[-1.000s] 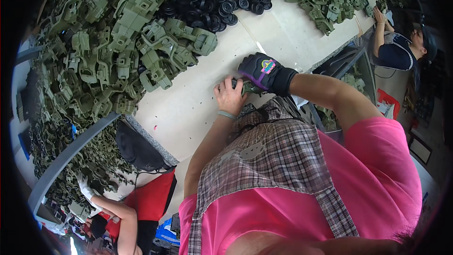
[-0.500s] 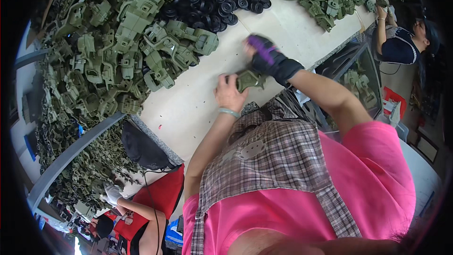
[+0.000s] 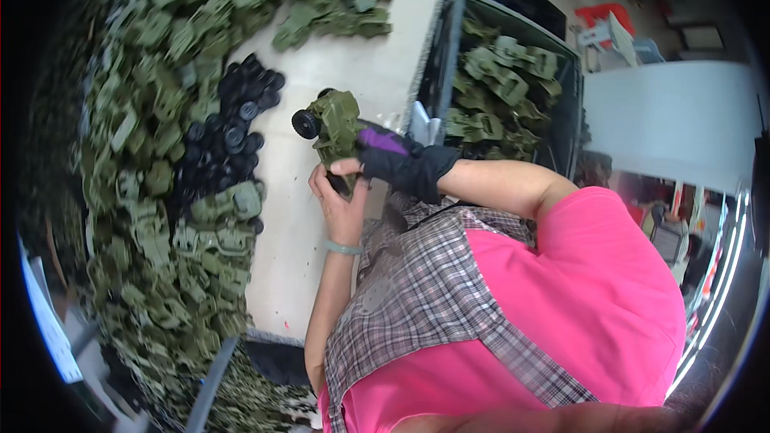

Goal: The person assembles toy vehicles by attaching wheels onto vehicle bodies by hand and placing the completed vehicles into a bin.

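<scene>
An olive-green toy vehicle body is held above the pale tabletop. A black wheel shows on its left side, and part of another can be seen at its far end. My left hand, bare with a pale bangle at the wrist, grips the vehicle's near end between thumb and fingers. My right hand, in a black and purple fingerless glove, closes on the same vehicle from the right, its thumb close to my left fingertips. The vehicle's underside and some of my right fingers are hidden.
A heap of black wheels lies left of my hands. Piles of green toy bodies surround it and run along the far side. A dark crate of similar bodies stands to the right beside the table. A red object sits farther back.
The view has swung to the right, bringing the crate closer to the middle. My right hand has come onto the toy vehicle, which is now turned upright with wheels showing.
</scene>
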Motion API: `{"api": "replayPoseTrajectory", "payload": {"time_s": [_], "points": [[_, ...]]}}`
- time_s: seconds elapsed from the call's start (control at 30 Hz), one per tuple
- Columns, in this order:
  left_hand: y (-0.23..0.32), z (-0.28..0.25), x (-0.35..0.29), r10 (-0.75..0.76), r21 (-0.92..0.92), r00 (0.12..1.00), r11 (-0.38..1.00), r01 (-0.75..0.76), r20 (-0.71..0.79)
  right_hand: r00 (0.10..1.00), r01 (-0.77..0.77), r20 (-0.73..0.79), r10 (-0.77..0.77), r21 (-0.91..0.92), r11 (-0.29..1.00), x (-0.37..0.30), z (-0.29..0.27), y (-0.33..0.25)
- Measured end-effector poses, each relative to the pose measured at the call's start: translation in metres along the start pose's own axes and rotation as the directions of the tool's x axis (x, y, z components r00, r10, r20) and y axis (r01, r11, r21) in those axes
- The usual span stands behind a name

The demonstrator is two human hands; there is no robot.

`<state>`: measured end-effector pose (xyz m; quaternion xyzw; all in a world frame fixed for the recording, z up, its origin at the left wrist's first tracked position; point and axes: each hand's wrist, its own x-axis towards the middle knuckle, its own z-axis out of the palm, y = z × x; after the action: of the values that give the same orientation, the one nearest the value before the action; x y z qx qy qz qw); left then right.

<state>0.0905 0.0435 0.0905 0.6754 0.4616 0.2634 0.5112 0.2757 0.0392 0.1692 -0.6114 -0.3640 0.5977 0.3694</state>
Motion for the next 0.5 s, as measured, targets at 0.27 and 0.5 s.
{"api": "replayPoseTrajectory", "payload": {"time_s": [0.27, 0.5], "points": [[0.044, 0.028, 0.022, 0.141, -0.118, 0.936, 0.987, -0.108, 0.322, 0.946, 0.003, -0.324, -0.017, -0.042, 0.999, -0.074, -0.177, -0.039], [0.005, 0.027, 0.014, 0.028, 0.005, 0.926, 0.999, -0.032, 0.376, 0.978, -0.139, -0.205, -0.030, -0.760, 0.634, -0.123, -0.301, 0.070]]}}
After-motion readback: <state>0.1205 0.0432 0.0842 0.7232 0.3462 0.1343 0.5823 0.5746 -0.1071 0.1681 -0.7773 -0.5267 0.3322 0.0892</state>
